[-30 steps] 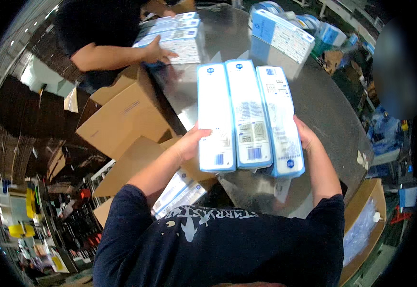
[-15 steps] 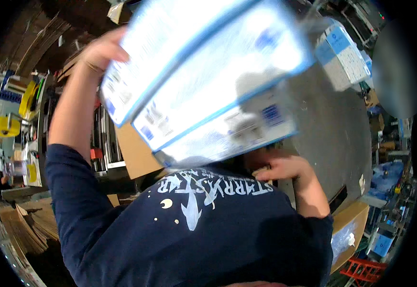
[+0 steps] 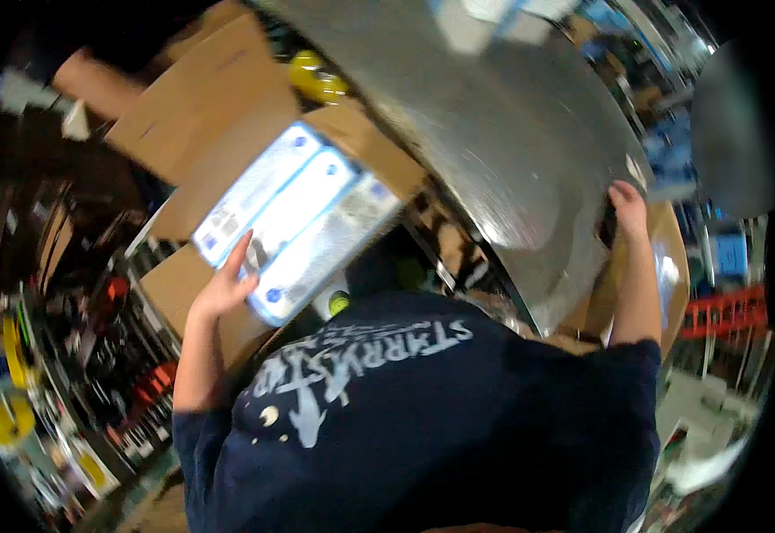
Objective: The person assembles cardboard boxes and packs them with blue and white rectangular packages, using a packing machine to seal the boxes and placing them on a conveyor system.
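Open cardboard carton [image 3: 370, 147]: three white-and-blue packs [image 3: 303, 209], side by side, at its mouth. Left hand [image 3: 225, 289]: spread, overlapping packs. Right hand [image 3: 629, 213]: well right of carton, grip cannot be told.

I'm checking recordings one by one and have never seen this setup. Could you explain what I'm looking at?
There is no robot here: a person works with bare hands, filmed from above by a wide fisheye camera on their head, so edges bend. Picture left is the person's left. The left hand is spread over one end of three white-and-blue packs at the mouth of an open cardboard box; blur hides how firmly it touches. The right hand, with nothing visible in it, is by the edge of a grey table. Something white and blue shows at the table's far side. Another person's arm appears upper left.
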A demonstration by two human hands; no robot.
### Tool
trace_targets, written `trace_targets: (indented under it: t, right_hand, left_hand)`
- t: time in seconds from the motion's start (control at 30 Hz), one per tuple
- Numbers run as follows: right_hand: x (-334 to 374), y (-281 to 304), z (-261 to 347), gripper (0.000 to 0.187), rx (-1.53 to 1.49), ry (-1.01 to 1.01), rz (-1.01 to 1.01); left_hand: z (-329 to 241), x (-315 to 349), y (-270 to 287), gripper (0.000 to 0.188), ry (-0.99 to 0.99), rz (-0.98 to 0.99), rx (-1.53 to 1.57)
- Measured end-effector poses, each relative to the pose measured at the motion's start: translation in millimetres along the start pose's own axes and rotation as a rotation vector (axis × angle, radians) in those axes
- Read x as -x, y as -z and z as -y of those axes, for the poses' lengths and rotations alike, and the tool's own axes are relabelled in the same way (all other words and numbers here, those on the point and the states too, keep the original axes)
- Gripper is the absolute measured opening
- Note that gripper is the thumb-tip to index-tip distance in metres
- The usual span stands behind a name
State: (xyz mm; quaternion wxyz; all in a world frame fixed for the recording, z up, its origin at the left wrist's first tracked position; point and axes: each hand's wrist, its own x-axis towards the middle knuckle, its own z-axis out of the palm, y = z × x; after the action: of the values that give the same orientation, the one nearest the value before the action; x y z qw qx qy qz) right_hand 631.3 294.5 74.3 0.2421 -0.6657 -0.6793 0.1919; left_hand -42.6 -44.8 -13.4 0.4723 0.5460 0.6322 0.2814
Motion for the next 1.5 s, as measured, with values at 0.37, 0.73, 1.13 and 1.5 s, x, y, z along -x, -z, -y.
trace_targets:
  t: [0.37,0.73,1.13,1.5]
  right_hand:
    - [168.0,-19.3,-286.8,0.038,0.052,-1.044,0.092]
    - [107.9,134.8,-228.8,0.018,0.494,-0.565,0.331]
    - [35.2,-88.9,222.3,0.011,-0.524,0.186,0.709]
    - [38.2,-167.4,138.2,0.034,0.332,0.317,0.092]
  left_hand:
    - [-43.7,-89.0,-13.4,0.095,0.237,0.38,-0.956]
    - [-223.2,-254.7,-89.4,0.046,-0.233,0.24,-0.63]
    - [-247.2,-186.9,-112.0,0.046,-0.374,0.162,0.134]
    - [30.3,-58.7,-2.5,0.014,0.322,-0.371,0.423]
